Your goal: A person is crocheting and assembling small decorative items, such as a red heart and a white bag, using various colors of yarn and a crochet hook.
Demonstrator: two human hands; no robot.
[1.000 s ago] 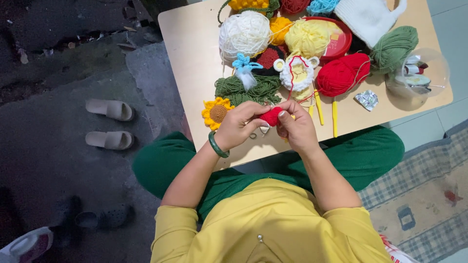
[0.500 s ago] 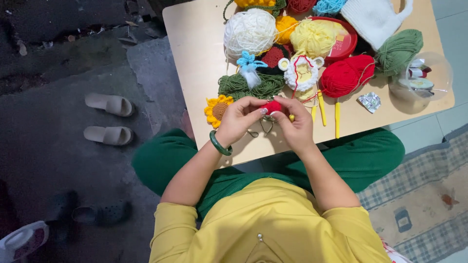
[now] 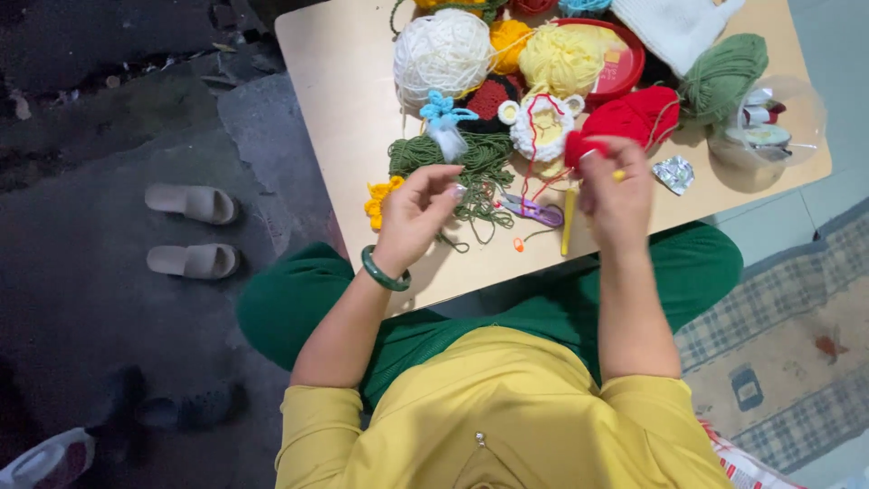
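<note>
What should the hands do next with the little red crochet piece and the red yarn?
Probably bring the left hand back beside the right hand. The right hand holds the small red crochet piece raised above the table, with a red strand trailing down toward the purple scissors. The left hand hovers apart near the dark green yarn, so the slack strand looks unmanaged.

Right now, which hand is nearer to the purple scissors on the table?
Right. The right hand is just right of the purple scissors, holding a red crochet piece. The left hand is farther left.
</note>
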